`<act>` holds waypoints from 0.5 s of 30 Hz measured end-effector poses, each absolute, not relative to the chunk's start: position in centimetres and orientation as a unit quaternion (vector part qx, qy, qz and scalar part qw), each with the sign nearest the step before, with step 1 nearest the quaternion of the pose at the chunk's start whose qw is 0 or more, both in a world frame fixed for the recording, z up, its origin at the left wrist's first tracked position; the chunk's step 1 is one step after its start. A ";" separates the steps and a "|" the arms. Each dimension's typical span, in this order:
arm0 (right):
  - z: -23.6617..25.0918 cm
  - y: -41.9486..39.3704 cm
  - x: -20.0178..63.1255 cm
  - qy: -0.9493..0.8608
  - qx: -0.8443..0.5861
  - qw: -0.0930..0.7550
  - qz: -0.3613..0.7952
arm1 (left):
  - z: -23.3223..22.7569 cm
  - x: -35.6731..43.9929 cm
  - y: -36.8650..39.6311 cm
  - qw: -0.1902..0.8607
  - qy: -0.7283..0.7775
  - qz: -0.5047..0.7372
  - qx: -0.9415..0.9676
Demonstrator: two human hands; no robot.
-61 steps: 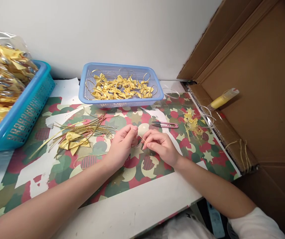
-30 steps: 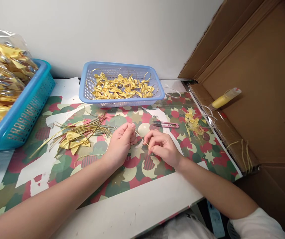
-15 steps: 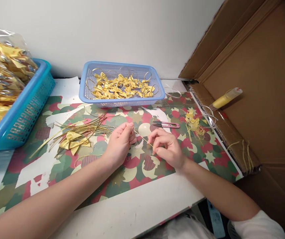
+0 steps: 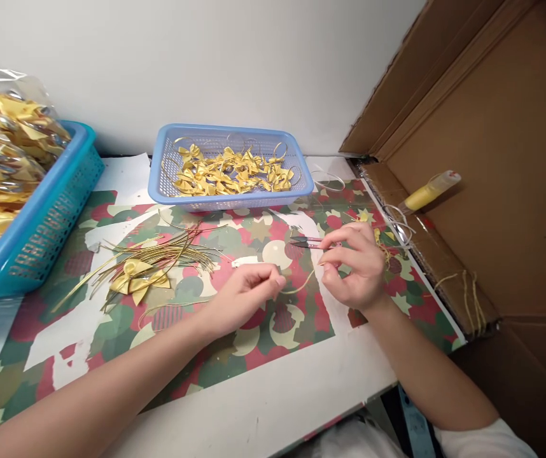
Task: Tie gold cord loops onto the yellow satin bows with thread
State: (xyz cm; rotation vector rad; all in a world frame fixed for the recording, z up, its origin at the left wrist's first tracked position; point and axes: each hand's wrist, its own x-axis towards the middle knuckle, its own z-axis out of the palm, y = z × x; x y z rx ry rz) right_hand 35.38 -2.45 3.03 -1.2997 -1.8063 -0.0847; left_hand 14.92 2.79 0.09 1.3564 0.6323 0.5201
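Observation:
My left hand (image 4: pixel 249 296) rests on the patterned mat (image 4: pixel 273 337) and pinches one end of a thin gold string (image 4: pixel 299 286). The string curves right and ends loose just short of my right hand (image 4: pixel 356 264). My right index finger and thumb close on the handle end of the pink thread snips (image 4: pixel 305 242), which lie flat on the mat with their blades pointing left. Left of my hands lie a bundle of gold strings (image 4: pixel 168 251) and a yellow ribbon bow (image 4: pixel 137 278).
A light blue basket (image 4: pixel 158 184) of finished yellow bows stands at the back. A larger blue basket (image 4: pixel 39 222) with bagged bows stands far left. Yellow scraps (image 4: pixel 382 245) and a yellow-capped tube (image 4: pixel 426 191) lie beside the cardboard box wall (image 4: pixel 492 159) on the right.
My right hand let go of the string and moved right and away to the snips. My left hand sank toward the mat, still pinching the string, which now hangs slack.

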 end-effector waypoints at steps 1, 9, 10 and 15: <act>3.0 -2.4 35.4 -0.735 -0.524 0.428 -0.027 | 0.4 14.9 2.6 0.667 0.269 0.244 0.651; 2.0 -2.6 34.4 -0.784 -0.501 0.365 0.046 | 1.7 15.4 1.5 0.707 0.226 0.234 0.628; 1.9 -2.6 34.4 -0.786 -0.497 0.366 0.040 | 1.7 15.6 1.5 0.737 0.227 0.200 0.604; 1.7 -2.4 34.1 -0.799 -0.459 0.387 -0.027 | 0.8 15.8 1.8 0.821 0.231 0.116 0.508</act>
